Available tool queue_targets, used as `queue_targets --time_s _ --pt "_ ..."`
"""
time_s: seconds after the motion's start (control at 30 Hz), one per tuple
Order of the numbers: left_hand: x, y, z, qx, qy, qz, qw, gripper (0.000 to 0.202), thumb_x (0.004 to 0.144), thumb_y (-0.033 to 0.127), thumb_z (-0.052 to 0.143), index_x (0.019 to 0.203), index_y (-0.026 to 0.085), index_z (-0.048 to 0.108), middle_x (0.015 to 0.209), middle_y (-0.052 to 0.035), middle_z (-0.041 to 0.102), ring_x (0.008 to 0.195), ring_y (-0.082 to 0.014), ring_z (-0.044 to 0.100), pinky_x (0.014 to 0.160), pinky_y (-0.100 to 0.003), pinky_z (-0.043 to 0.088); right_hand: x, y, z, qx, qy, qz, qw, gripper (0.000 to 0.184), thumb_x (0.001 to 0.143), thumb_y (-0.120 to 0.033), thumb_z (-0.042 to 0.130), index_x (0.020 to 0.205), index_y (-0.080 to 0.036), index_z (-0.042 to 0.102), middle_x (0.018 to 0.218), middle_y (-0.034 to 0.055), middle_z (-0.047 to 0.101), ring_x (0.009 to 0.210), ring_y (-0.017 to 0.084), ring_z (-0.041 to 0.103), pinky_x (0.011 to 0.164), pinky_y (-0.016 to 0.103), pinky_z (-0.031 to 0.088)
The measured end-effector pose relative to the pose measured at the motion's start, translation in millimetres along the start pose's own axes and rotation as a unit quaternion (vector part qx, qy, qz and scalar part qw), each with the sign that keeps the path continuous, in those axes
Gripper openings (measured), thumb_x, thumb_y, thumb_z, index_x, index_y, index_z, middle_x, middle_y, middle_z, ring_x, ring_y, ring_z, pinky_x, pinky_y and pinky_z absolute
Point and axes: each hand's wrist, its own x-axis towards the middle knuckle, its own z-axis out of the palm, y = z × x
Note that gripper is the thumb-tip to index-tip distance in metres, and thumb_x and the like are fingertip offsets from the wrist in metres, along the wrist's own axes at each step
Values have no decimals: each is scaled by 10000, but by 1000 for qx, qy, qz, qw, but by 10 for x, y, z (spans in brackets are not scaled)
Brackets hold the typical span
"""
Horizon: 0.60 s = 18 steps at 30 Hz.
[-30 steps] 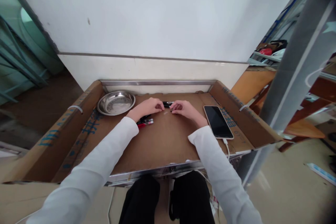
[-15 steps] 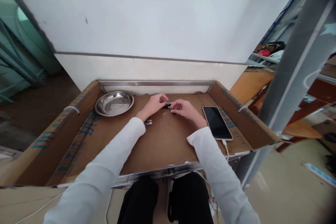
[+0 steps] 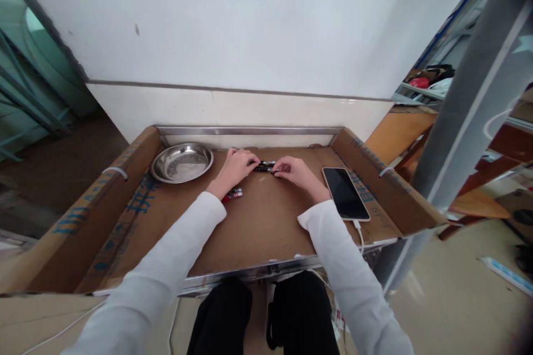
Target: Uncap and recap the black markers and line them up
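Observation:
Two slim black pens point(image 3: 265, 170) with silvery parts lie side by side on the cardboard, running left to right between my hands. My left hand point(image 3: 238, 168) is at their left end, thumb and fingertips closed on it. At the right end, my right hand point(image 3: 295, 172) pinches the nearer pen, its other fingers curled. Under my left wrist a few red-and-silver pens point(image 3: 235, 193) show, partly covered by the wrist and cuff.
A round steel dish point(image 3: 182, 164) stands at the back left. To the right lies a phone point(image 3: 345, 194) with a white charging cable point(image 3: 358, 233). Raised cardboard walls point(image 3: 381, 177) bound the surface on both sides, and a white wall point(image 3: 250, 28) rises behind.
My left hand has moved left and my fingers are farther apart, so more of the black pens shows. My right hand has shifted slightly right. More red shows beneath my left wrist.

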Motion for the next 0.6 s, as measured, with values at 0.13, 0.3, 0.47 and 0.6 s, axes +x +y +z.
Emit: queue_targets --time_s 0.13,0.3,0.47,0.6 --pt "-90 73 -1 20 25 -5 999 264 911 267 393 994 222 639 976 -45 698 904 -189 596 910 -392 261 11 -8 30 -3 6 -20 1000 74 742 -169 634 809 -179 664 815 21 625 677 115 565 689 266 461" --pt "-136 115 -4 46 35 20 998 280 907 230 370 995 212 636 1036 -62 673 961 -206 567 906 -391 252 4 -34 24 -38 23 -32 999 102 734 -232 671 822 -182 665 793 21 601 660 115 538 654 256 443" --pt "-188 155 -33 34 -2 73 997 267 900 365 428 998 221 632 1021 -53 632 979 -203 524 882 -352 267 -14 -30 -4 -45 -2 -21 999 126 724 -235 675 839 -185 664 761 14 613 654 120 540 639 249 427" --pt "-198 151 4 47 -44 117 991 244 903 368 441 950 228 634 965 -38 606 955 -192 504 856 -331 270 -8 -24 4 -37 -10 -16 999 96 740 -165 623 828 -183 657 721 2 620 659 123 555 647 246 428"
